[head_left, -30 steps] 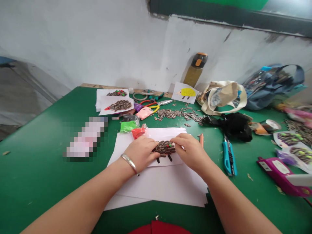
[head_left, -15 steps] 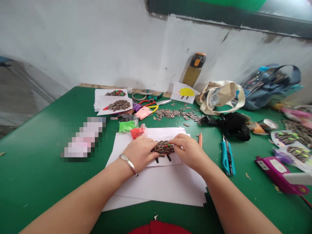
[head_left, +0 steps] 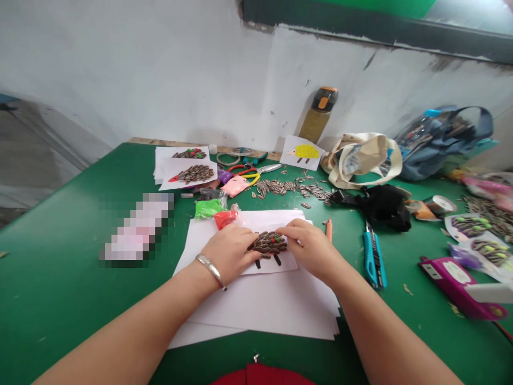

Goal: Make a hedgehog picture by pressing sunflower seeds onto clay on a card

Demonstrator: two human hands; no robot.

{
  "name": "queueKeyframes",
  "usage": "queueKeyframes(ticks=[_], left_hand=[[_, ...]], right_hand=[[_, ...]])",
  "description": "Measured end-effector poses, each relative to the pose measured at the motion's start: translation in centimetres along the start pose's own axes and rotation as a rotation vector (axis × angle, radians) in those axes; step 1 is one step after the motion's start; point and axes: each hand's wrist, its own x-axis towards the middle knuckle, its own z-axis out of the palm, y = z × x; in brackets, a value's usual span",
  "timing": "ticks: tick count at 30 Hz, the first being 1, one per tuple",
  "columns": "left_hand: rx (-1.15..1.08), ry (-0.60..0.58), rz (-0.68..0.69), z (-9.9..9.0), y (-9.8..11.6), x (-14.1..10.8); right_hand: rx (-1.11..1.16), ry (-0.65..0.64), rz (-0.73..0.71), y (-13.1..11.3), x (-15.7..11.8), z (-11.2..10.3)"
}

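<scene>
A small white card (head_left: pixel 266 270) lies on a stack of white paper (head_left: pixel 276 305) in front of me. It bears a hedgehog figure (head_left: pixel 267 243) covered in striped sunflower seeds, with dark legs and small red and green bits near its upper right. My left hand (head_left: pixel 230 251), a silver bangle on its wrist, rests on the card's left side, fingers stretched and thumb apart at the figure's left end. At the upper right edge of the seeds, my right hand (head_left: pixel 308 243) has its fingertips drawn together; anything between them is hidden.
Bagged red clay (head_left: pixel 226 217) and green clay (head_left: pixel 209 208) touch the paper's top edge. Loose seeds (head_left: pixel 276 187), pliers (head_left: pixel 268 168) and a yellow hedgehog picture (head_left: pixel 302 152) lie beyond. To the right are a blue utility knife (head_left: pixel 374 256) and a magenta glue gun (head_left: pixel 460 286).
My right fingertips have shifted very slightly at the upper right edge of the seeds. My left hand and the card stay in place.
</scene>
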Motion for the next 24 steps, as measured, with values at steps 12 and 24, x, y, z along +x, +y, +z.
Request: queueKeyframes(ticks=[12,24], left_hand=[[0.006,-0.001,-0.002,0.07,-0.04,-0.04],[0.011,0.005,-0.005,0.07,-0.04,0.03]], right_hand=[[-0.025,-0.044,-0.106,0.41,0.24,0.51],[-0.019,-0.006,-0.038,-0.04,0.28,0.01]])
